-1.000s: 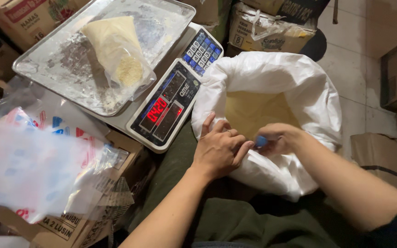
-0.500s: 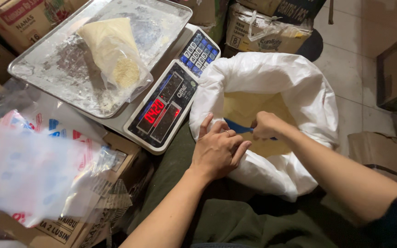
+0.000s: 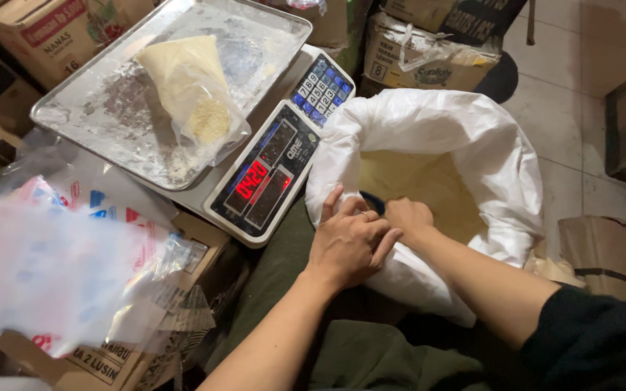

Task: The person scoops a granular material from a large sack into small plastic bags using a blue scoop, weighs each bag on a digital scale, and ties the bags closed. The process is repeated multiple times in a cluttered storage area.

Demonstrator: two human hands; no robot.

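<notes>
The left hand (image 3: 349, 242) rests with fingers curled over the near rim of a large white woven sack (image 3: 472, 145) of pale yellow powder (image 3: 414, 185), gripping the folded edge. The right hand (image 3: 409, 217) reaches inside just beside it, closed around a dark blue object (image 3: 372, 202), mostly hidden. Left of the sack stands a grey digital scale (image 3: 277, 166); its metal tray (image 3: 110, 116) carries a clear plastic bag of the same powder (image 3: 190, 90).

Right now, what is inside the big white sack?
The white sack holds pale yellow powder. The right hand reaches in, over something dark blue that it mostly covers. The left hand rests on the sack's near rim. How deep the powder goes cannot be seen.
</notes>
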